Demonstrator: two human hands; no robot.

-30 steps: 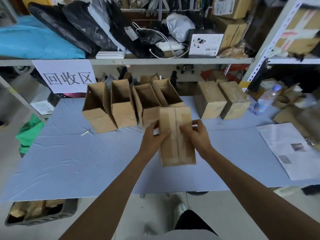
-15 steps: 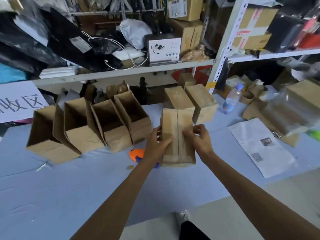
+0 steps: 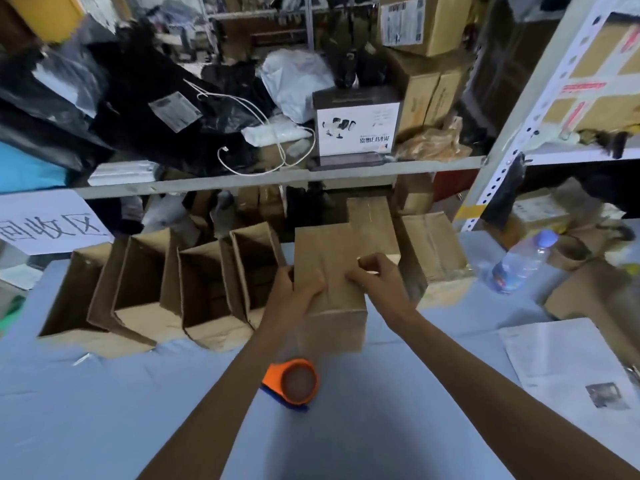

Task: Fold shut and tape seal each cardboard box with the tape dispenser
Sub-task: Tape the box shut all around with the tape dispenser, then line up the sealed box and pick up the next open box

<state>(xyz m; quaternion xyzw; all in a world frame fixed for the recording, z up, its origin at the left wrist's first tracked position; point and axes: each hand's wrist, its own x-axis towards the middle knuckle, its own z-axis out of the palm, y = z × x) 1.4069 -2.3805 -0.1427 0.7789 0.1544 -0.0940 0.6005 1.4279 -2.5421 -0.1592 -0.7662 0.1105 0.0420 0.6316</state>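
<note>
A closed cardboard box (image 3: 332,271) with a taped seam stands on the blue table (image 3: 104,427) in the middle of the head view. My left hand (image 3: 294,299) grips its left edge, thumb on top. My right hand (image 3: 377,282) holds its right side with fingers curled over the top. An orange tape dispenser (image 3: 294,381) lies on the table just in front of the box, under my left forearm. Three open boxes (image 3: 207,289) stand in a row to the left. Two sealed boxes (image 3: 429,251) sit right behind the held box.
A water bottle (image 3: 523,261) lies at the right, with a printed paper sheet (image 3: 571,368) nearer me. A cluttered metal shelf (image 3: 277,174) runs across the back, its upright post (image 3: 502,161) at the right. More cardboard (image 3: 595,303) is piled at the far right.
Both hands have carried the taped box away from me and to the right, toward the two sealed boxes. The orange tape dispenser has come into full view on the table.
</note>
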